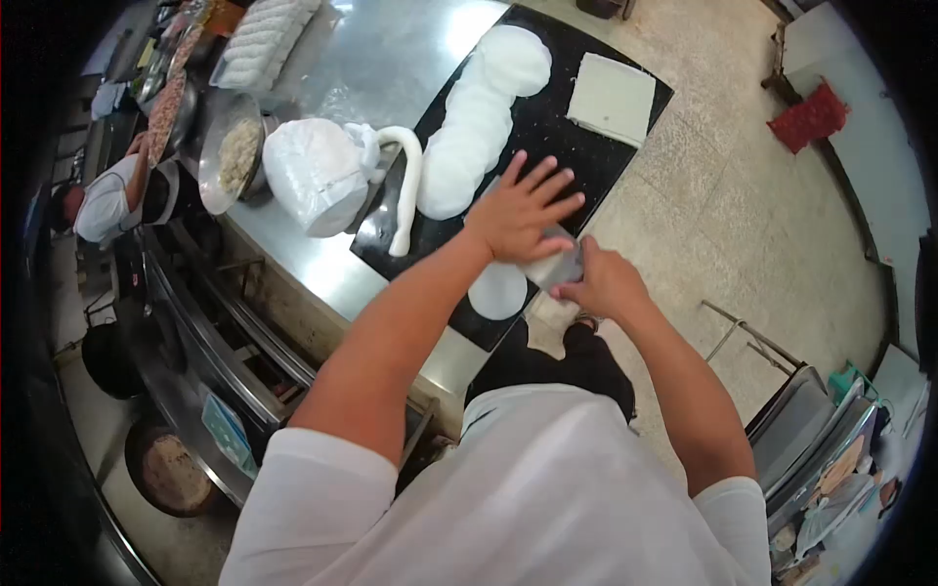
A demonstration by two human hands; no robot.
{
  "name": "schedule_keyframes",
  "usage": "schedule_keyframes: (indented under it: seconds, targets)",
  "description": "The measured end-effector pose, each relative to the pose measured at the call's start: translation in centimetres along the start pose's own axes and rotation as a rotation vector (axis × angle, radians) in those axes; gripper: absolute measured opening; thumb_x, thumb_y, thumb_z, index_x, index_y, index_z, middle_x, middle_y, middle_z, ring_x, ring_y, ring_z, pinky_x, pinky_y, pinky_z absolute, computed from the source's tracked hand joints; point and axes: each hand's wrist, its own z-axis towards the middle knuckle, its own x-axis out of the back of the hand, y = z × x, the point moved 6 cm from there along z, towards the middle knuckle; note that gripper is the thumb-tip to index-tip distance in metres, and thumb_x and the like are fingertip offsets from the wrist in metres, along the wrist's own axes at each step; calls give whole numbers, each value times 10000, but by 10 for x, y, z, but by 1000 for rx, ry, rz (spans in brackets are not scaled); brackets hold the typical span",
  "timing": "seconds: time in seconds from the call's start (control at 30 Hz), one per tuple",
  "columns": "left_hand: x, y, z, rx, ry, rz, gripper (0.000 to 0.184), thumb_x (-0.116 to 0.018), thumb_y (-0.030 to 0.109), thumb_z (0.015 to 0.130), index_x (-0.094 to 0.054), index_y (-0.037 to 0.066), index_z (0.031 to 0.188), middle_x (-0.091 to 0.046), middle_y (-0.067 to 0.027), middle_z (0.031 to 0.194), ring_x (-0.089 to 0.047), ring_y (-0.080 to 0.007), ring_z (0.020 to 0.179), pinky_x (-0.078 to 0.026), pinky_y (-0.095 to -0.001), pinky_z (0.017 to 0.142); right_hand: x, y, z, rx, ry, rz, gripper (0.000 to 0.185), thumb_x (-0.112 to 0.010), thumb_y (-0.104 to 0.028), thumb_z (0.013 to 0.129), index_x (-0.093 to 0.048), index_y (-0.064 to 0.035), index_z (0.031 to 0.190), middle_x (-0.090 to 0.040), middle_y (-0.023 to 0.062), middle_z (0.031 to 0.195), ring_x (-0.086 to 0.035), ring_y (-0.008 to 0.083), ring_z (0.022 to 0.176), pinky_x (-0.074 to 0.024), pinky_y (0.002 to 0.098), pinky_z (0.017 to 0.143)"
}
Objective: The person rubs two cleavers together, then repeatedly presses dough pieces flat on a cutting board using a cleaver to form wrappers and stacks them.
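Observation:
My right hand (608,279) is closed around the handle end of a broad, flat grey blade that looks like a cleaver (555,272). My left hand (526,217) lies over the blade, palm down, with its fingers spread. Beside the blade, a single thin round dough wrapper (496,292) rests on the black board (547,127). Beyond my left hand, a row of overlapping round wrappers (467,146) runs along the board. A white dough rope (407,186) lies left of that row. What is under the blade is hidden.
A plastic-wrapped white bundle (315,176) sits by the rope. A stack of square pale sheets (612,98) lies at the board's far right. Left are a metal bowl of pale filling (237,156) and a tray of white pieces (264,44). Another person (112,200) works at far left.

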Motion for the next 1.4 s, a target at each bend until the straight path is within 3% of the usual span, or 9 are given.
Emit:
schedule_keyframes:
  seconds: [0.17,0.3,0.57,0.63,0.8,0.9,1.07,1.2,1.4]
  targets:
    - [-25,66,-68,-55,-223,-88,701,-562,667,888,-570,227,1433,-404,-131,1595,-250,-376,1531,-104,-643,1218,-83,35,-45,101,-77,219,622,-855,-346,753,-527,3,1150,-716,263,964,-702,446,947,-552,518,817]
    - [-35,67,-26,-190,-46,-30,679,-551,682,892,-607,229,1395,-487,-88,1532,-317,-367,1496,-132,-651,1208,-61,36,-57,-164,31,135,624,-855,-329,752,-527,6,1164,-722,260,956,-706,441,941,-554,508,817]
    - [10,7,20,-116,278,108,705,-617,661,874,-564,232,1431,-498,-87,1497,-354,-338,1471,-118,-627,1214,11,5,-18,-36,322,-6,600,-818,-325,806,-487,-11,1196,-715,268,924,-697,468,935,-551,523,777]
    - [42,2,11,42,473,91,730,-730,594,813,-564,189,1397,-540,-140,1432,-522,-346,1312,-373,-526,1116,-19,10,-34,-54,320,70,573,-779,-298,843,-462,3,1213,-706,285,918,-687,491,916,-542,539,765]
    - [12,3,-56,530,-546,-455,848,-562,845,794,-743,29,942,-737,-206,1007,-698,-417,1018,-547,-496,868,-109,24,-124,-141,255,114,522,-763,-251,874,-445,31,1177,-675,315,888,-673,502,844,-528,529,699]
    - [24,11,-97,750,-250,-602,505,-768,566,800,-700,72,876,-726,-178,893,-714,-366,862,-557,-451,780,-121,29,-161,-122,193,88,447,-744,-225,889,-477,34,1136,-674,305,883,-675,489,827,-526,526,686]
    - [17,11,-126,766,266,-634,292,-767,227,863,-697,68,1097,-715,-176,915,-705,-308,785,-552,-404,721,-49,21,-117,-72,367,98,358,-724,-202,894,-495,20,1057,-665,325,862,-656,521,858,-503,573,716]
    - [15,19,-134,831,297,-619,295,-755,177,873,-705,64,1141,-712,-169,946,-692,-281,771,-551,-370,707,-21,-1,-42,75,409,85,355,-710,-187,906,-486,20,1089,-661,328,862,-653,525,855,-502,587,715]
    - [36,42,-132,845,323,-770,288,-731,118,918,-697,0,1179,-695,-52,911,-602,-70,717,-504,-251,668,-63,-20,-30,190,-70,29,467,-719,-225,883,-490,25,1204,-698,303,928,-687,482,924,-532,553,818]
